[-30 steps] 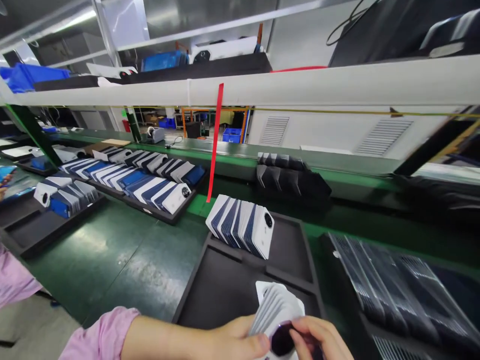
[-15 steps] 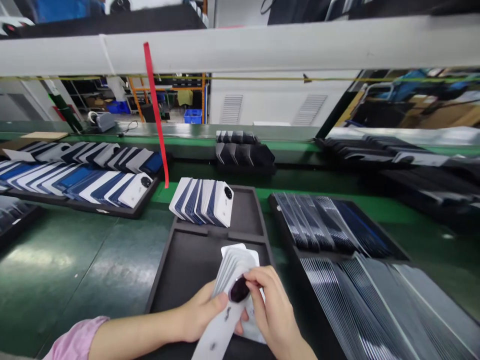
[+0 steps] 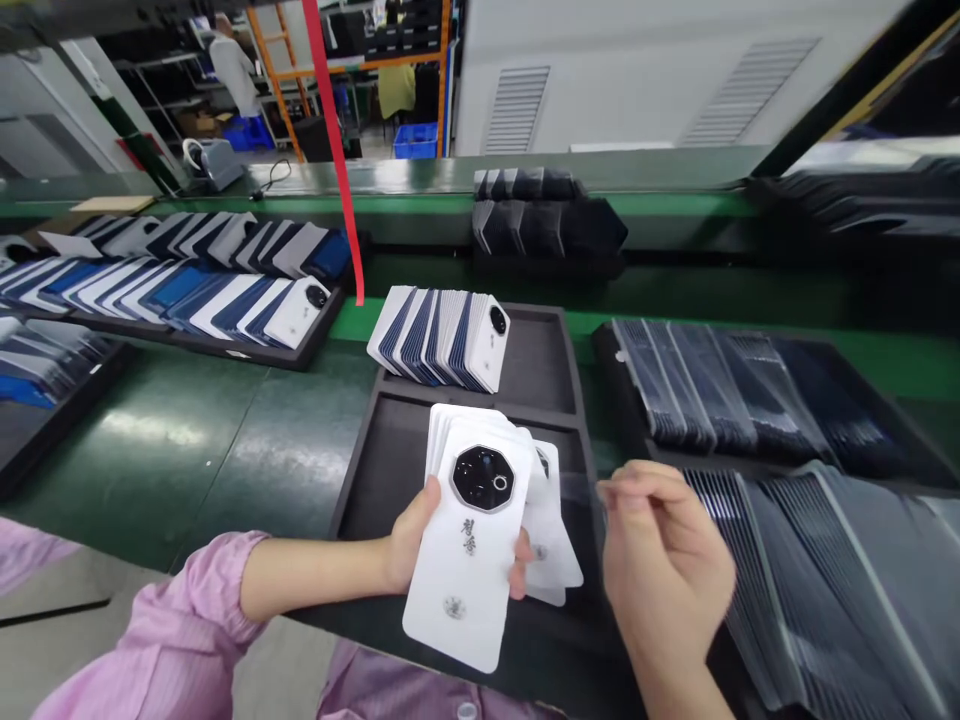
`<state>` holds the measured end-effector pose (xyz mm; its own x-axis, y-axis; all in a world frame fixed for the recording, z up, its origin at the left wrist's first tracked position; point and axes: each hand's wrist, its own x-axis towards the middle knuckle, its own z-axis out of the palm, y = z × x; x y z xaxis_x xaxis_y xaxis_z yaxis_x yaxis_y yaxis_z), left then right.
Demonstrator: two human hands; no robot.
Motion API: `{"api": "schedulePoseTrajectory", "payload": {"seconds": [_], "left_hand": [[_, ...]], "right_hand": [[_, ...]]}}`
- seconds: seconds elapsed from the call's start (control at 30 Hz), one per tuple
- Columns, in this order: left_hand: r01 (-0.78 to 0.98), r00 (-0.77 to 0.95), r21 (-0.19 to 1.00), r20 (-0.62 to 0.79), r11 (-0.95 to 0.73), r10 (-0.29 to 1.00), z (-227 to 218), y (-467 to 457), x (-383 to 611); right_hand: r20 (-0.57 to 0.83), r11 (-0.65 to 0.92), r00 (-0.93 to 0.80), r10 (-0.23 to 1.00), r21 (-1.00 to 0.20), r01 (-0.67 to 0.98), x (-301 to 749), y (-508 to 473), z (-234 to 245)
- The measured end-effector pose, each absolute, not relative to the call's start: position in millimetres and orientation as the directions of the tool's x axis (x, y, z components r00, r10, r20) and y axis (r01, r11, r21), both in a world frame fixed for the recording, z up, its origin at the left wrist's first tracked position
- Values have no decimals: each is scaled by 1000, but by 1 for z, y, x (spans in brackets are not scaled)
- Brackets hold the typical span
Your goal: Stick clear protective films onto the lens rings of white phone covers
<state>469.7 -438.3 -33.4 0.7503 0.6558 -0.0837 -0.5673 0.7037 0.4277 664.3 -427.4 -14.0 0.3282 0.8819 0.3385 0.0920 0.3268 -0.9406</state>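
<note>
My left hand (image 3: 416, 530) is wrapped round a fanned stack of white phone back panels (image 3: 480, 590). The front panel carries a black octagonal camera area and dark printed characters. More white panels (image 3: 559, 560) lie just behind and to the right of the stack, over the black tray (image 3: 360, 480). To the right of these, my right hand (image 3: 664, 570) is raised with thumb and fingers pinched together. A faint see-through edge shows at its fingertips, too unclear to name.
In the tray's far section stands a row of white and blue panels (image 3: 442, 340). Trays of clear-wrapped dark sheets (image 3: 810, 560) lie at right. More panel trays (image 3: 217, 305) line the left. A red strip (image 3: 337, 150) hangs ahead. Another person (image 3: 234, 70) is far back.
My right hand has moved off the front panel's camera area to the right. The stack in my left hand now faces me more squarely. The view has tilted downward.
</note>
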Motion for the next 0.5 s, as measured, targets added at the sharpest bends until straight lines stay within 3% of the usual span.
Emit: {"api": "schedulePoseTrajectory", "payload": {"seconds": [0.1,0.23,0.4,0.5], "left_hand": [[-567,757,423,-69,707,649,-32,-438,469],[-553,763,454,-62,699,643,-29,-438,468],[-510,785,500,-61,700,616,-25,-438,467],[-490,791,519,-71,700,607,-24,-439,467]], "right_hand": [[81,176,377,923,-959,-224,663,-423,-11],[-151,-24,236,960,-883,-469,663,-414,-9],[-399,-320,-16,917,-710,-627,664,-406,-18],[-431,-358,-52,901,-669,-651,663,-404,-25]]}}
